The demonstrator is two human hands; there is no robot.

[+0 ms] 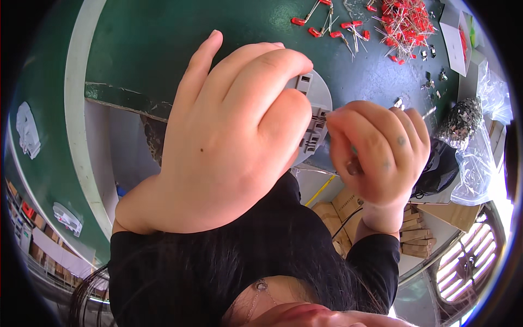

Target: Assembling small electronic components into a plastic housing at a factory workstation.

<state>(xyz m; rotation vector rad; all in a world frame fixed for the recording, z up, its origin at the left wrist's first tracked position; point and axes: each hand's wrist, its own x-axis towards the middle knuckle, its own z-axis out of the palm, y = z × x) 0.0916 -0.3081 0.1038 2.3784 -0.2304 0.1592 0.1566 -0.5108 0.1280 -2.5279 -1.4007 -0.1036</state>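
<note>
Over the near edge of the green table [147, 49], my left hand [234, 136] is closed around a rounded grey plastic part [322, 92] with raised slots and ribs. The back of that hand hides much of the part, and its little finger sticks out. My right hand [381, 141] is curled at the part's right side, thumb and index finger pinched together close to the slots. Thin metallic bits show by those fingertips, but whatever the pinch holds is too small to make out.
Red components with wire leads [406, 27] lie heaped at the far right, several more loose beside them. Small metal clips [430, 82] are scattered nearer. At the right sit a clear bag [474, 169] and a mound of shiny metal pieces [462, 117]. Grey plastic parts [27, 131] lie far left.
</note>
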